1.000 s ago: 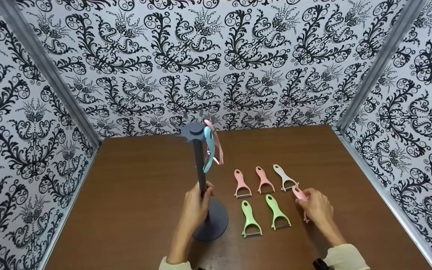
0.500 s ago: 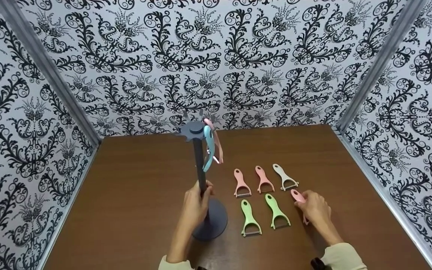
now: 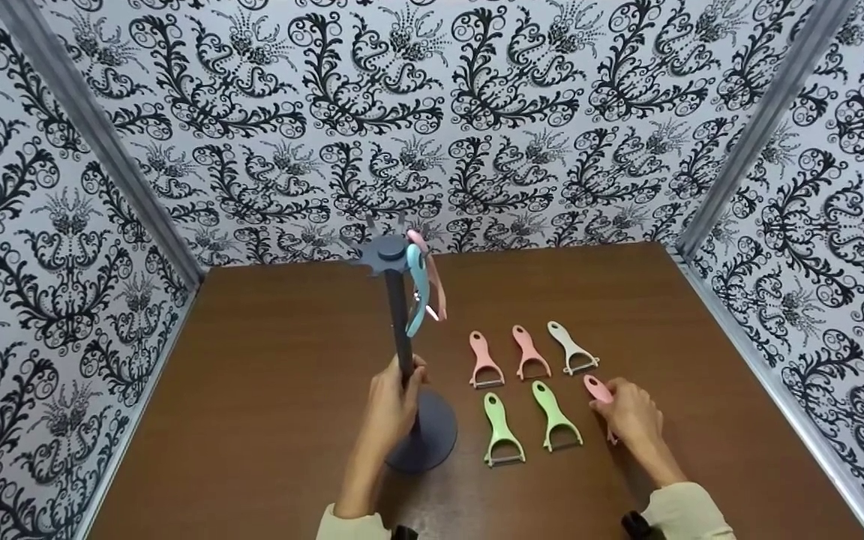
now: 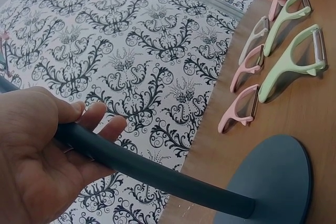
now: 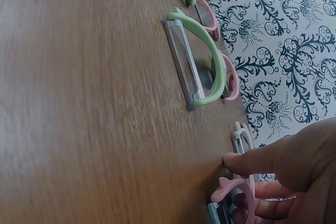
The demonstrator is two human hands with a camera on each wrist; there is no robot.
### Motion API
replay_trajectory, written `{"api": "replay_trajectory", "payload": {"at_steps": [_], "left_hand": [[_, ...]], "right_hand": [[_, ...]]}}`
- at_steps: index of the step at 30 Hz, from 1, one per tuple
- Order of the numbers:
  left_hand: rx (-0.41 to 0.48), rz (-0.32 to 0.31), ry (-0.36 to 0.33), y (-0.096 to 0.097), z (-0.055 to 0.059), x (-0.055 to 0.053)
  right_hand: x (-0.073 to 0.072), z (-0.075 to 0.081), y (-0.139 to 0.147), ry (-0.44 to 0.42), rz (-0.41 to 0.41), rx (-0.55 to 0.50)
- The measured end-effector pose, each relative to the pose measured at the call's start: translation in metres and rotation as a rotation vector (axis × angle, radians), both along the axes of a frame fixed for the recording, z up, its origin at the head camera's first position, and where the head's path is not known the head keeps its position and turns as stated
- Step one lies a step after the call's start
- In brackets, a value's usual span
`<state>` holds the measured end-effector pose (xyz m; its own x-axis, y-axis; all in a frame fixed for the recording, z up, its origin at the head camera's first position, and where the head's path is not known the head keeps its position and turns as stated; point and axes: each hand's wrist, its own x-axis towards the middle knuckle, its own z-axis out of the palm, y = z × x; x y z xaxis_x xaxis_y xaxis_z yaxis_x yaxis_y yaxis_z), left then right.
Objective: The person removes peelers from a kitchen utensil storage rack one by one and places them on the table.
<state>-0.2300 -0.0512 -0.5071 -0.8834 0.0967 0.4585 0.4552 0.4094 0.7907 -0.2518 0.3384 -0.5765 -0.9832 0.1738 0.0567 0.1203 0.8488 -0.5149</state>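
Note:
My left hand [image 3: 394,405] grips the upright pole of a dark grey stand [image 3: 399,322], curled round it above the round base [image 4: 278,182]. From the stand's hooked top hang a light blue peeler [image 3: 418,289] and a pink peeler [image 3: 438,289] behind it. At the right of the table, my right hand [image 3: 633,416] holds another pink peeler [image 5: 247,192] between thumb and fingers; its handle end [image 3: 597,388] sticks out past them. A white peeler [image 3: 573,348] lies just beyond that hand. Two green peelers [image 3: 503,431] [image 3: 556,416] lie to its left.
Two more pink peelers [image 3: 485,361] [image 3: 530,352] lie in the back row on the brown table [image 3: 289,360]. Patterned walls [image 3: 432,150] with metal edge strips [image 3: 769,112] enclose the table at the back and both sides.
The right hand and its pink peeler have shifted slightly nearer to me, away from the white peeler. The left hand keeps its grip on the pole. The head view has tilted a little.

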Motion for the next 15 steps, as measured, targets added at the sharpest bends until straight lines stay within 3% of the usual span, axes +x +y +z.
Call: {"api": "replay_trajectory", "payload": {"at_steps": [10, 15], "left_hand": [[0.032, -0.056, -0.043, -0.0006, 0.0042, -0.0011], [0.027, -0.035, -0.046, -0.0015, 0.0030, -0.0006]], "right_hand": [[0.0008, 0.0061, 0.0010, 0.002, 0.029, 0.001], [0.0019, 0.0074, 0.0002, 0.031, 0.042, 0.003]]}}
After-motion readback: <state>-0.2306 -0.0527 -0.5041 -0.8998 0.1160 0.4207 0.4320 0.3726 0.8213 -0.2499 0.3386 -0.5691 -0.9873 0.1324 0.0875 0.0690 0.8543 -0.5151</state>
